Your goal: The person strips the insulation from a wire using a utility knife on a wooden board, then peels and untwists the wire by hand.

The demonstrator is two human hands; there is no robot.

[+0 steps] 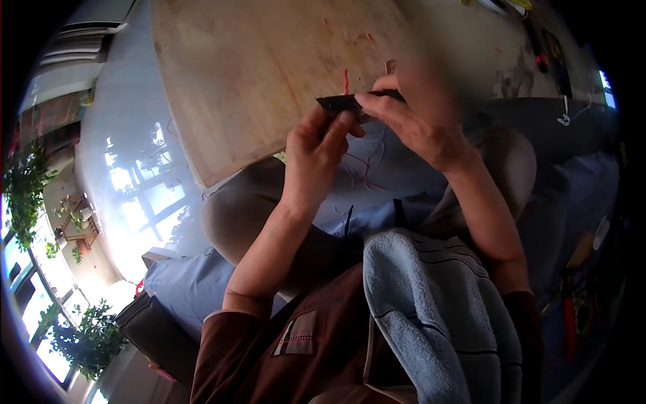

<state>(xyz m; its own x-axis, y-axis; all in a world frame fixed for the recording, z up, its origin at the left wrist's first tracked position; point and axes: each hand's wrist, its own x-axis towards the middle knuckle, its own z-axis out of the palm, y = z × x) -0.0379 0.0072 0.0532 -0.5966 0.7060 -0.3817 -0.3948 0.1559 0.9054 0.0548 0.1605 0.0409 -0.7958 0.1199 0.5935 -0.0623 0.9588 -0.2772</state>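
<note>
A narrow black strip (pixel 340 103) is held between my two hands, above the near edge of a wooden board (pixel 235 87). My left hand (pixel 319 145) pinches its left end with thumb and fingers. Farther right, my right hand (pixel 414 124) grips the strip with thumb and forefinger; part of this hand is blurred. A short red thread (pixel 346 81) stands out just behind the strip. Below my hands, loose red and white threads (pixel 365 168) lie near my lap.
A blue towel (pixel 437 303) hangs over my front. Small red scraps (pixel 369 37) lie on the board. Dark tools (pixel 555 60) are at the upper right. Green plants (pixel 87 337) and a bright window are at the left.
</note>
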